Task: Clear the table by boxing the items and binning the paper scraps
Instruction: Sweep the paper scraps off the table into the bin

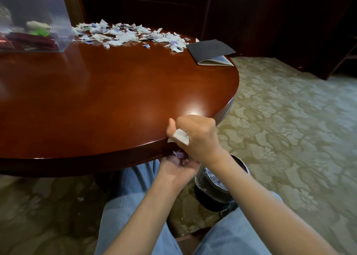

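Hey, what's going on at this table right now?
A seated person is clearing torn paper off a round, glossy reddish-brown wooden table. At its near edge the right hand grips a white paper scrap, while the left hand, just below the edge, holds purple paper scraps. A black bin with a clear liner stands on the carpet beside the legs. A large pile of torn scraps lies at the far side, between a clear plastic box and a black folded booklet.
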Demonstrator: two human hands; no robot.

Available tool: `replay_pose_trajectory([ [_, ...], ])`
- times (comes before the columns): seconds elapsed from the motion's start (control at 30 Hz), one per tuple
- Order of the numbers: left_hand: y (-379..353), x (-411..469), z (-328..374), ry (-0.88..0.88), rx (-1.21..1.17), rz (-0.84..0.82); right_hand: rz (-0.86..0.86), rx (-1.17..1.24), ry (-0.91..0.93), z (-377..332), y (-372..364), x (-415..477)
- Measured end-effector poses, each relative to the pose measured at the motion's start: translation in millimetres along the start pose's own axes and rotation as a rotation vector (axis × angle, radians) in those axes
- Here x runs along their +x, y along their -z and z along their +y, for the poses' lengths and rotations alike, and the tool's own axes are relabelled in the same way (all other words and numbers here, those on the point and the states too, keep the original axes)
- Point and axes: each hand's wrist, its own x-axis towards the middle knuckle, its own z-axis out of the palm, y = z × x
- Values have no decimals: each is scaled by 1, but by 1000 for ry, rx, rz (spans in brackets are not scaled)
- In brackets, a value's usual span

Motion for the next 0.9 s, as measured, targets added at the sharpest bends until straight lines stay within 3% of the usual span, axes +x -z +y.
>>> replay_pose_trajectory([
  [0.1, 7, 1, 0, -17, 64, -11, 50, 22, 6, -4, 2, -13],
  [0.17, 8, 0, 1, 69, 10, -74, 42, 49, -10, -4, 2, -18],
  [0.43, 5, 13, -7, -48, 127, -77, 43, 29, -105, 5, 3, -40],
  [0.67, -15, 40, -39, 48, 234, -212, 15, -108, -225, 41, 25, -54],
  [0.77, -20, 54, -47, 86, 385, -153, 19, -183, -276, 58, 34, -60],
  [0.9, -27, 73, -63, 107, 405, -138, 45, -231, -317, 78, 44, -70],
])
